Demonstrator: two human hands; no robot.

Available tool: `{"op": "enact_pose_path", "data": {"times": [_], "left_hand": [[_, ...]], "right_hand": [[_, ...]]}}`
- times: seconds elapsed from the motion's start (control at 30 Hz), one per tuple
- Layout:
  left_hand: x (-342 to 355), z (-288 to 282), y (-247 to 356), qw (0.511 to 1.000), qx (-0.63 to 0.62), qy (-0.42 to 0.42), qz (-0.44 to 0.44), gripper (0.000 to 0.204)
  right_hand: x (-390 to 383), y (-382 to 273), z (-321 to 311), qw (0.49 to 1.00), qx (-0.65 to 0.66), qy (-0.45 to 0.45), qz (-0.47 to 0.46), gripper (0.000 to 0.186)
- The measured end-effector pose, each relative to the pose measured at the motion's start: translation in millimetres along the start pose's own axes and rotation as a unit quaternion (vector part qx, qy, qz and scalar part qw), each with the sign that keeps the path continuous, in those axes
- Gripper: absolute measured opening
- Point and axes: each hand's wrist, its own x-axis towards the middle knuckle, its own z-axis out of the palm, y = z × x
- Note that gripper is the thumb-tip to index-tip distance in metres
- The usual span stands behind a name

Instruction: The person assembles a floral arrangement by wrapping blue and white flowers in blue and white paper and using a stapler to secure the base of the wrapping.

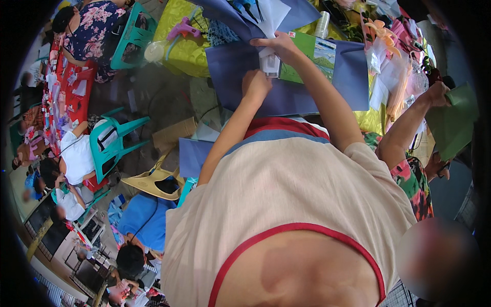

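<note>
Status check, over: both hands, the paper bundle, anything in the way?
Right hand gripping blue-and-white paper bundle. Left hand by its lower end, hold unclear. Green booklet close by, partly hidden by right forearm.

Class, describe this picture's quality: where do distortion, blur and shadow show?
Head view: black fisheye corners, scene bent toward the rim; head view: blurred patch at lower right, detail lost; head view: darker shadow on the wearer's chest; head view: left hand and right hand fairly clear.

Beige fabric shirt (307, 179), short loose sleeves (381, 166); thin red trim (296, 225) round shirt's neckline; blue-grey band (255, 139) at shirt's hem, dark red cloth (276, 124) beyond.
</note>
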Motion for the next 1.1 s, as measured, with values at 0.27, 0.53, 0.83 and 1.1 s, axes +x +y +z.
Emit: {"op": "enact_pose_path", "data": {"times": [0.27, 0.53, 0.83, 1.1], "left_hand": [[-15.9, -35.7, -1.5, 0.982, -0.077, -0.166, -0.039, 0.033], [-14.1, -62.0, 6.4, 0.976, -0.207, -0.038, 0.056, 0.029], [-4.9, -34.8, 2.1, 0.959, -0.145, -0.012, 0.245, 0.029], [-22.1, -57.9, -13.7, 0.81, -0.583, 0.069, 0.02, 0.032]], "right_hand": [[13.2, 7.6, 1.5, 1.0, -0.014, -0.014, 0.014, 0.044], [3.2, -14.8, 1.8, 0.996, -0.017, -0.079, 0.043, 0.035], [-5.2, -29.9, -12.7, 0.998, -0.053, -0.015, 0.001, 0.029], [-60.4, -72.6, -24.6, 0.954, -0.257, 0.046, -0.144, 0.045]]}}
